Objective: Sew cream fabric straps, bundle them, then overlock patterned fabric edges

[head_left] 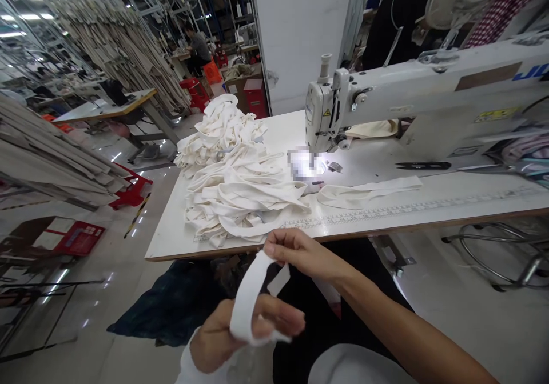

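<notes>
On the sewing floor [96, 347], a right hand [295, 251] pinches a white cloth strip [245, 301] at its top, while the strip curves down across a left hand [221, 332] whose fingers are blurred; from where I stand I cannot tell whether they grip it. The strip hangs just off the front edge of the worktop [165, 238], where a sewing machine [386, 98] stands at right. Should that pinch loosen, the cloth could slip floorward, and uneven turning of its ends might leave a twist. The heaped strips [240, 195] lie loosely tangled close to the same edge, so a tug on one could drag others over. A single strip [364, 194] rests near black snips [424, 166], which a careless sweep of the right arm [398, 321] might knock askew
</notes>
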A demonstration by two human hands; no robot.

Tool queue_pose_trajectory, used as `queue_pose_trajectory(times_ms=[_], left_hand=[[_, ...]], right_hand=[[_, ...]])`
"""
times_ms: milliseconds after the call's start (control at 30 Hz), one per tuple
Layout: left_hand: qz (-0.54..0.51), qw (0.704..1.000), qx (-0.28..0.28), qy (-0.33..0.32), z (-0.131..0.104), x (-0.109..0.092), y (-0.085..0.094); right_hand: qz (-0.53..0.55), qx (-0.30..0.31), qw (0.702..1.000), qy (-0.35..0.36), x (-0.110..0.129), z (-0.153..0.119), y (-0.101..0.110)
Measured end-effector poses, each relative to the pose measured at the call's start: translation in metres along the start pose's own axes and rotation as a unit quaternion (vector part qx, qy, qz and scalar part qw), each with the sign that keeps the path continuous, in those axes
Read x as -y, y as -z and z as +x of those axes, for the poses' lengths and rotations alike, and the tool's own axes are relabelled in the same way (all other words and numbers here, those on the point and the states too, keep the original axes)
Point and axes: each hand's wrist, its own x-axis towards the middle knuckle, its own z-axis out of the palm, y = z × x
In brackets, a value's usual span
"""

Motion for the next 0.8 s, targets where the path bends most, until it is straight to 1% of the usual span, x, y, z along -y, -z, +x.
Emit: queue_pose_trajectory(times_ms=[33,67,100,133,167,200,233,267,300,333,367,400,467,533,600,667,800], left_hand=[[-0.007,0.996,0.069,0.05,0.002,0.0,0.0],[-0.016,0.987,0.13,0.098,0.006,0.002,0.0],[-0.028,0.976,0.172,0.131,0.01,0.004,0.001],[-0.04,0.969,0.195,0.143,0.015,0.007,0.002],[-0.056,0.973,0.187,0.126,0.019,0.011,0.003],[-0.075,0.982,0.151,0.088,0.022,0.015,0.004],[-0.093,0.99,0.092,0.043,0.025,0.018,0.005],[-0.109,0.994,0.019,0.0,0.026,0.02,0.006],[-0.124,0.99,-0.057,-0.033,0.027,0.02,0.007],[-0.14,0.98,-0.127,-0.057,0.027,0.02,0.009],[-0.153,0.969,-0.18,-0.068,0.027,0.017,0.01],[-0.16,0.963,-0.208,-0.068,0.026,0.015,0.011],[-0.144,0.959,-0.232,-0.08,0.025,0.009,0.011],[-0.076,0.958,-0.261,-0.091,0.024,0.004,0.01],[-0.002,0.946,-0.309,-0.095,0.024,0.003,0.01],[0.042,0.933,-0.345,-0.093,0.024,0.002,0.01],[0.071,0.919,-0.376,-0.101,0.022,0.001,0.01]], right_hand=[[-0.009,0.034,0.999,-0.006,0.001,0.004,-0.004],[-0.018,0.068,0.997,-0.014,0.002,0.008,-0.008],[-0.026,0.096,0.995,-0.019,0.003,0.012,-0.012],[-0.031,0.111,0.993,-0.021,0.005,0.015,-0.015],[-0.03,0.11,0.993,-0.018,0.007,0.017,-0.017],[-0.026,0.096,0.995,-0.011,0.009,0.018,-0.017],[-0.023,0.075,0.997,-0.002,0.01,0.019,-0.015],[-0.022,0.056,0.998,0.009,0.011,0.02,-0.012],[-0.023,0.043,0.999,0.017,0.012,0.02,-0.009],[-0.028,0.038,0.999,0.02,0.012,0.02,-0.005],[-0.038,0.038,0.998,0.02,0.011,0.019,-0.001],[-0.054,0.038,0.998,0.019,0.009,0.019,0.003],[-0.095,0.026,0.995,0.013,0.004,0.018,0.008],[-0.13,0.009,0.991,0.009,0.0,0.018,0.011],[-0.144,0.011,0.989,-0.002,-0.003,0.016,0.013],[-0.147,0.021,0.989,-0.017,-0.004,0.015,0.014],[-0.142,0.016,0.989,-0.034,-0.004,0.012,0.016]])
